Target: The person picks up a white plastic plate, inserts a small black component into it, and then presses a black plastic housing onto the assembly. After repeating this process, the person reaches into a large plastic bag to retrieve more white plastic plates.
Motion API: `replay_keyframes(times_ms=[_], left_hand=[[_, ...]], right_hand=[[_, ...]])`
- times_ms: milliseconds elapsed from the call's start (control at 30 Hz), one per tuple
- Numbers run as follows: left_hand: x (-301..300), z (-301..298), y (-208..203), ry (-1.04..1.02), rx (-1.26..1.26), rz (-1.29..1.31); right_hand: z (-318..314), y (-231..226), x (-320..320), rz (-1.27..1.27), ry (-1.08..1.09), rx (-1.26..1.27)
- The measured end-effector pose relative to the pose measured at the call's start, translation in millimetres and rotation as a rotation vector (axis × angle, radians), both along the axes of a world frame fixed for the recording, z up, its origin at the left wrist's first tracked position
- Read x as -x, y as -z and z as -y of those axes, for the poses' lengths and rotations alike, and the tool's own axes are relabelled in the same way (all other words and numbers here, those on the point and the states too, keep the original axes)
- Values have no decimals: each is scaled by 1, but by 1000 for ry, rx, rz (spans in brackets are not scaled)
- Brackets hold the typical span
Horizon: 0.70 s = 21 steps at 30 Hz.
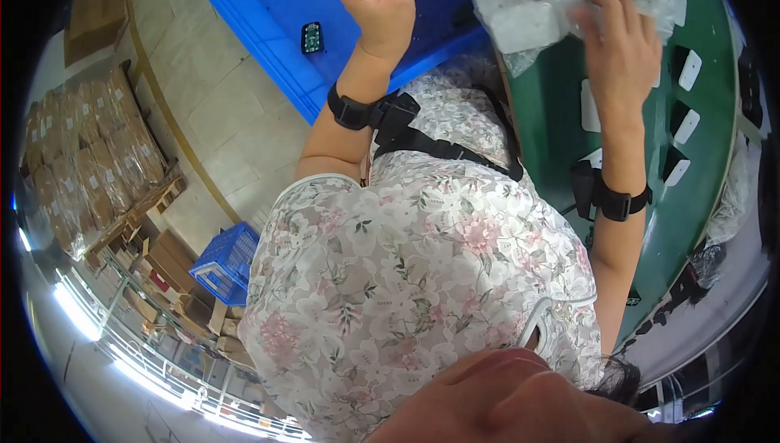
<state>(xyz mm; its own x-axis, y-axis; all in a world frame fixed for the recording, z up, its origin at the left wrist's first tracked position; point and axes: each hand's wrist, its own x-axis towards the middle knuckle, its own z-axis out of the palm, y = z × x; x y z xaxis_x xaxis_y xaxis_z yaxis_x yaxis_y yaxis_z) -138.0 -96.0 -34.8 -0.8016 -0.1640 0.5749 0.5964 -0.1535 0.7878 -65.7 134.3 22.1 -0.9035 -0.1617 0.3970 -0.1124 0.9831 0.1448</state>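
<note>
My left hand point(379, 6) is raised over a blue tray point(244, 6), its fingers curled in a pinch and partly cut off by the upper edge. Whatever they may hold does not show. A small green circuit board in a black housing point(312, 38) lies in the tray, left of that hand. To the right, a clear plastic bag point(528, 27) full of flat white pieces rests on a green work surface point(552, 110). My right hand point(624, 53) reaches to the bag's near edge, thumb apart from the fingers, fingertips slightly blurred against the plastic.
Several white covers point(687, 125) lie along the green surface, right of my right forearm. A pallet of wrapped brown cartons point(97, 155) stands on the floor at left. Nearer are a blue plastic crate point(227, 263) and a cardboard box point(171, 260).
</note>
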Motion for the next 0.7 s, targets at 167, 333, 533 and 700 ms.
replay_keyframes(times_ms=[167,333,533,700], left_hand=[[3,24,27,-191,121,75],[1,14,19,-100,57,93],[-23,-7,-40,-95,470,-98],[-42,-56,-40,91,738,-393]], right_hand=[[-33,-3,0,-55,-19,-143],[-26,-17,12,315,192,-297],[-48,-24,3,455,-89,-231],[-28,-9,-13,204,-207,41]])
